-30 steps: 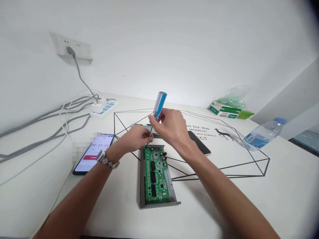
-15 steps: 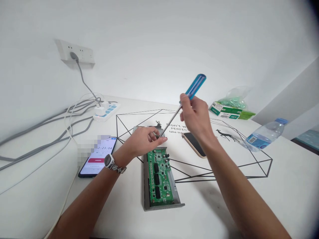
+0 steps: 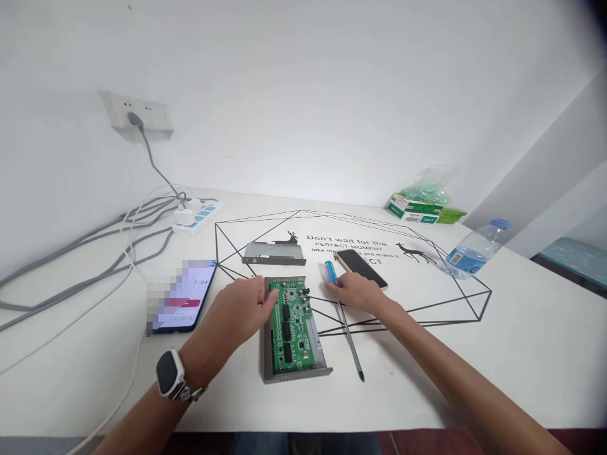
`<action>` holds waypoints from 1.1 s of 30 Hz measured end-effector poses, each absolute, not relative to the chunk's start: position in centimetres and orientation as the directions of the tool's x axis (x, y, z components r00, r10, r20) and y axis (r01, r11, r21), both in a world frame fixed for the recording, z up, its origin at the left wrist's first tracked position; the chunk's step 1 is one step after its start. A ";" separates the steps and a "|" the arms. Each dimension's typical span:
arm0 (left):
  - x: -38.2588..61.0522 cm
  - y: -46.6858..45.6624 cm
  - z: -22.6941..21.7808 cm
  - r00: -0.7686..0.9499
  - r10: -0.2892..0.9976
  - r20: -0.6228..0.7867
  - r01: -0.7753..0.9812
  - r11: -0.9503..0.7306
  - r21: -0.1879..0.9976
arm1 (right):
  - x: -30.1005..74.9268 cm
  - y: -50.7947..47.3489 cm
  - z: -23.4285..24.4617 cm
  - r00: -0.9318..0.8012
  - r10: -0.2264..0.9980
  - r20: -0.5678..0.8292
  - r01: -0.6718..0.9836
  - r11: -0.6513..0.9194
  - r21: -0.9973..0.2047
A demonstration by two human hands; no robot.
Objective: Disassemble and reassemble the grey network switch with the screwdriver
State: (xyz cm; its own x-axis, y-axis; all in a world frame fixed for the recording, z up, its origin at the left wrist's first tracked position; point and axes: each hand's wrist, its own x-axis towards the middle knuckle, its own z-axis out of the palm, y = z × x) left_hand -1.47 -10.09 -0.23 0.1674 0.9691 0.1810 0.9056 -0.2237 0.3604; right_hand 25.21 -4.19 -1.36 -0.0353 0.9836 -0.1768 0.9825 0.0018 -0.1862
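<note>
A green circuit board (image 3: 293,325) lies in an open grey metal case (image 3: 298,375) on the white table. My left hand (image 3: 234,316) rests palm down on the case's left rim, with its fingers lying loosely against the board's far left corner. A watch (image 3: 169,373) is on that wrist. My right hand (image 3: 356,292) lies over a blue-handled screwdriver (image 3: 331,272) that is flat on the table just right of the case. Its fingers curl over the handle's lower end. The long shaft runs out toward me, ending at its tip (image 3: 362,378).
A grey cover plate (image 3: 274,253) lies behind the case. A phone with a lit screen (image 3: 184,296) is to the left and a dark phone (image 3: 361,266) to the right. There is a water bottle (image 3: 470,255), green boxes (image 3: 417,213), and a power strip (image 3: 195,215) with cables.
My right hand has brought the raised screwdriver down and laid it flat on the table. My left hand has left the screwdriver's tip and settled on the case's left rim.
</note>
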 end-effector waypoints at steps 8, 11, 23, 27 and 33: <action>-0.5 -11.9 -2.3 0.098 0.994 0.056 0.951 -0.110 0.288 | 21.5 -1.4 0.8 -0.297 0.951 0.086 0.942 0.307 -0.134; 0.6 -11.8 -1.9 0.100 0.992 0.075 0.959 -0.116 0.258 | 18.1 1.7 0.5 -0.417 0.903 0.098 0.883 0.429 -0.189; -2.4 -10.0 -1.6 -0.076 0.942 0.326 0.627 -0.209 0.751 | 21.2 2.8 2.3 -0.089 0.862 0.499 0.737 0.394 -0.549; -1.6 -6.7 -0.9 -0.077 0.896 0.437 0.467 -0.355 0.810 | 24.5 0.3 1.7 0.250 0.854 0.456 0.051 0.459 -0.887; 0.8 -2.4 -1.5 -0.129 0.885 0.448 0.176 -0.424 0.888 | 23.1 -2.7 -1.3 -0.118 0.993 -0.004 -0.381 -0.049 -0.923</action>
State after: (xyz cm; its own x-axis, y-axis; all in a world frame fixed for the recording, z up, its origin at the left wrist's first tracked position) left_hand 0.80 -2.38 -1.48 -0.1294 0.8846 0.4481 0.1764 -0.4241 0.8882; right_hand 23.10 -2.70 -1.26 -0.1181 0.9930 -0.0044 -0.3809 -0.0494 -0.9233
